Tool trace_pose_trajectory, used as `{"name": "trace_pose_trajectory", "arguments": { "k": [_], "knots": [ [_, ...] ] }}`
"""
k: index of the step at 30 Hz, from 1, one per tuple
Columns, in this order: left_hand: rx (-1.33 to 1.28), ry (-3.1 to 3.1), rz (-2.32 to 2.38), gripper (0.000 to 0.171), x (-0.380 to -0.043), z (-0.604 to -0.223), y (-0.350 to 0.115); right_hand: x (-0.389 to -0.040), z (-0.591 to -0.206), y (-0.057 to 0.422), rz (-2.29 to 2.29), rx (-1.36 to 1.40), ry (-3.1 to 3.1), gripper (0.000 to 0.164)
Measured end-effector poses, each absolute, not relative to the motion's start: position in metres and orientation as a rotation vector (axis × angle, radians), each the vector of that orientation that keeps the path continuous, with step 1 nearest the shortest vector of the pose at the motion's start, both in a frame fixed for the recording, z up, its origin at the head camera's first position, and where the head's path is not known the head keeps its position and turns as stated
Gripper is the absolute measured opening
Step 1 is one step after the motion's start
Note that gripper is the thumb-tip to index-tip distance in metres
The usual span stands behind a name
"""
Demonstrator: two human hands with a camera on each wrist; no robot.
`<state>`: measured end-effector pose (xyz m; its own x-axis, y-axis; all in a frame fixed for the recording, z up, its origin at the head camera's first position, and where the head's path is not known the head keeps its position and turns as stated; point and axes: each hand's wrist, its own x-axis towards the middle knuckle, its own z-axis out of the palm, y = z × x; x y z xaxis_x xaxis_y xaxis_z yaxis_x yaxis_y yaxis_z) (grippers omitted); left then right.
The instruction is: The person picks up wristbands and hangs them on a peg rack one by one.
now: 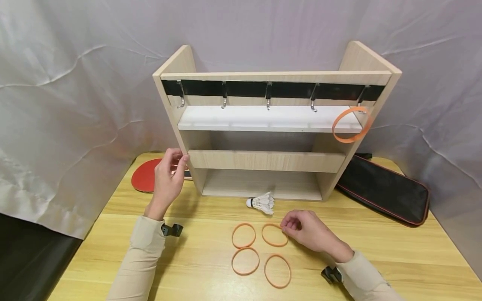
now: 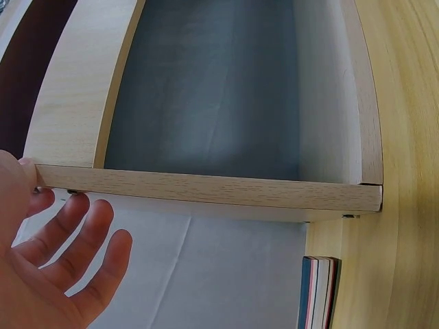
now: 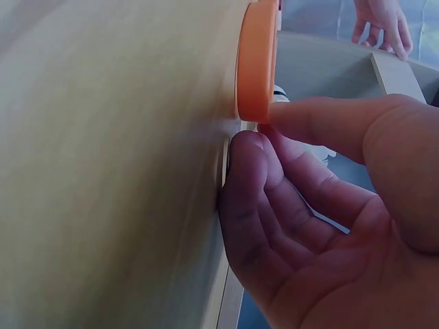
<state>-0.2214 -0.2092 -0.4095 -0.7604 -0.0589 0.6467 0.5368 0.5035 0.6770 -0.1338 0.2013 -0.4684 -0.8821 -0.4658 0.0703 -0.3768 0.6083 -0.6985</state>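
Observation:
My left hand (image 1: 170, 177) grips the left side panel of a wooden shelf rack (image 1: 266, 160), thumb on the front edge and a finger behind it. In the left wrist view, the other fingers of that hand (image 2: 65, 253) spread loosely beside the panel (image 2: 206, 188). At the table, my right hand (image 1: 310, 232) pinches the right edge of an orange ring (image 1: 272, 245) between thumb and fingertips. Close up in the right wrist view, the ring (image 3: 256, 65) meets the thumb tip. More orange rings (image 1: 244, 274) lie flat nearby. Another ring (image 1: 340, 139) hangs from the rack's rightmost hook.
Several metal hooks (image 1: 268, 94) line the rack's black strip. A shuttlecock (image 1: 262, 203) lies before the rack's base. Left of the rack is a red table tennis bat (image 1: 144, 176); a black case (image 1: 384, 190) leans at its right. Grey cloth (image 1: 94, 104) hangs behind.

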Motion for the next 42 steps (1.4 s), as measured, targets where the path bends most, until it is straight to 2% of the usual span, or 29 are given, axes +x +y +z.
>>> {"name": "trace_pose_trajectory", "arguments": {
  "k": [25, 42],
  "knots": [
    [-0.366, -2.149, -1.245, 0.017, -0.22, -0.41, -0.211, -0.128, -0.462, 0.198, -1.078, -0.722, 2.714, 0.01],
    [-0.396, -2.142, -1.237, 0.016, -0.22, -0.408, -0.21, -0.137, -0.454, 0.218, -1.329, -0.674, 2.387, 0.008]
  ]
}}
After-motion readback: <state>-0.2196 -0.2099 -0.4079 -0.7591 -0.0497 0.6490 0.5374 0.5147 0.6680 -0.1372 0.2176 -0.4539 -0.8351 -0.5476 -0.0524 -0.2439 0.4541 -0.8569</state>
